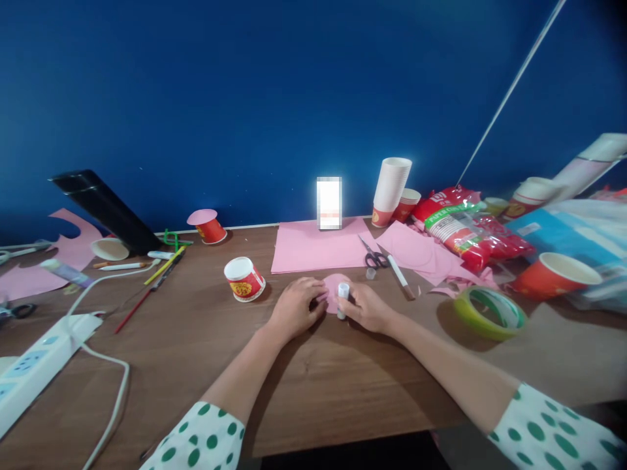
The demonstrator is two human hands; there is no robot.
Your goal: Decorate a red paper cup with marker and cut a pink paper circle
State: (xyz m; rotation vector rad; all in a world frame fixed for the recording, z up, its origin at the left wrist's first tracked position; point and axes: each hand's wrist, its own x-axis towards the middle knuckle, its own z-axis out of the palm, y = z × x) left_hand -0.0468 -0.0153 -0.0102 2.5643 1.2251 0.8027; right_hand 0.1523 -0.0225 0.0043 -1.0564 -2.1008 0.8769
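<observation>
A small white glue stick (pixel 343 301) is in my right hand (pixel 366 307), its fingers wrapped round the tube. Under it lies a pink paper circle (pixel 334 285) on the wooden table. My left hand (pixel 300 305) holds the circle's left side with bent fingers, partly hiding it. Left of that hand stands a red and white paper cup (pixel 243 279), white end up. Behind the hands lie pink paper sheets (pixel 308 251), and a small translucent cap (pixel 371 274) rests just below the black-handled scissors (pixel 375 256).
To the right are a knife-like tool (pixel 400 275), pink scraps, a roll of yellow-green tape (pixel 490 313), a red plastic bag (pixel 460 228) and stacked cups (pixel 392 189). Leftward are a pink-topped cup (pixel 209 227), a black bottle (pixel 110 209), pens and a power strip (pixel 46 365).
</observation>
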